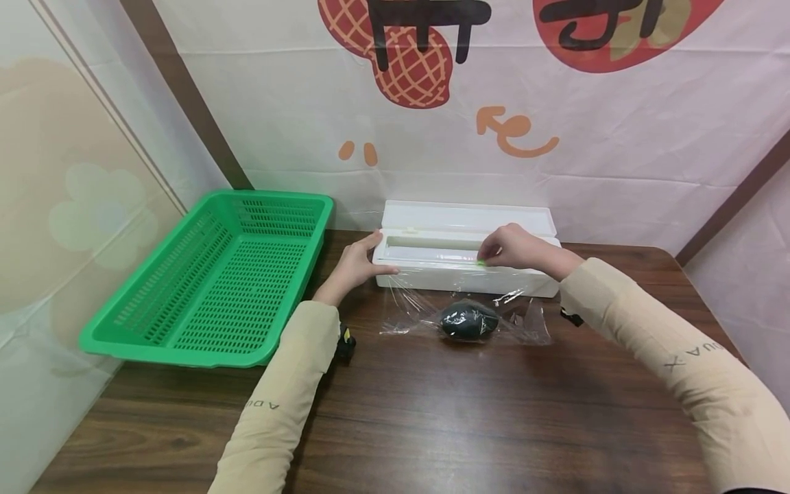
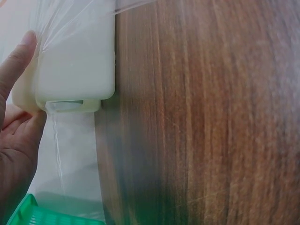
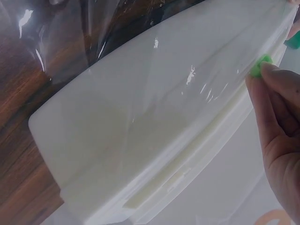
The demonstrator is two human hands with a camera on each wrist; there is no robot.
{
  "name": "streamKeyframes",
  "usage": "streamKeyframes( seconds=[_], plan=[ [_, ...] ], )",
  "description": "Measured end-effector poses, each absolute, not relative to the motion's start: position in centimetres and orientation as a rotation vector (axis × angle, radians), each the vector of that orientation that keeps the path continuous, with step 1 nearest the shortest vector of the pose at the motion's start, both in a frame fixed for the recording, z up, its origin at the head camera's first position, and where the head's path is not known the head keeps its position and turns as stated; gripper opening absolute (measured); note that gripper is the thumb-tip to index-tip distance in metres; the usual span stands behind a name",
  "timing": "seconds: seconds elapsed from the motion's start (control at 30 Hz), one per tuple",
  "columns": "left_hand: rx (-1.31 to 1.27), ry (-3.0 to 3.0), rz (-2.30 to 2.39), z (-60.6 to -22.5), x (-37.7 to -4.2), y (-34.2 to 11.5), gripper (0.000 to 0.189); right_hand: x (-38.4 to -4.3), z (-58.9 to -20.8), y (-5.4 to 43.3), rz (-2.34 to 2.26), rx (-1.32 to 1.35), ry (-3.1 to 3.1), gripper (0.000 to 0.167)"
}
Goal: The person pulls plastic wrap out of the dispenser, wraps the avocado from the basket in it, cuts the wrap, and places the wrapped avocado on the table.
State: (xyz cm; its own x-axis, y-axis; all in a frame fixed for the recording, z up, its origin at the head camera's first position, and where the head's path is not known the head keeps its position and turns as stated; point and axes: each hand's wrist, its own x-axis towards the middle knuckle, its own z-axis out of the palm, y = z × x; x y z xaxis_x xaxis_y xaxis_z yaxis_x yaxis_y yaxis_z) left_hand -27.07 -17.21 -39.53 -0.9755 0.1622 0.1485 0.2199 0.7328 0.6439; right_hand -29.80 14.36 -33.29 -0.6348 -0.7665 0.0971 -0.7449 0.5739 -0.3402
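Observation:
A white cling film dispenser [image 1: 426,280] lies lengthwise at the back of the table, its lid [image 1: 465,216] flipped back. My left hand [image 1: 353,269] grips its left end, thumb [image 2: 19,57] along the front edge and fingers behind. On the front top edge, my right hand [image 1: 511,245] pinches a small green slide cutter [image 3: 260,65] between thumb and forefinger, right of the middle. Clear cling film [image 1: 531,322] hangs from the dispenser over the front onto the table. A dark oval object [image 1: 469,320] sits at the film, which covers it; its kind is unclear.
A green perforated plastic basket [image 1: 247,295] stands on the table's left side, close to my left forearm. Behind the dispenser hangs a printed fabric sheet [image 1: 278,103]. Brown wooden tabletop [image 1: 469,412] stretches toward me.

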Motion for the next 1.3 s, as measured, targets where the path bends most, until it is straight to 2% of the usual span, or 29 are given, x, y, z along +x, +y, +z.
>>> streamKeyframes(
  seconds=[1.3],
  plan=[
    [-0.311, -2.830, -1.072, -39.6, -27.1, -17.2, 0.092, -29.3, -33.0, 18.0, -0.550, -1.266, 2.762, 0.010]
  ],
)
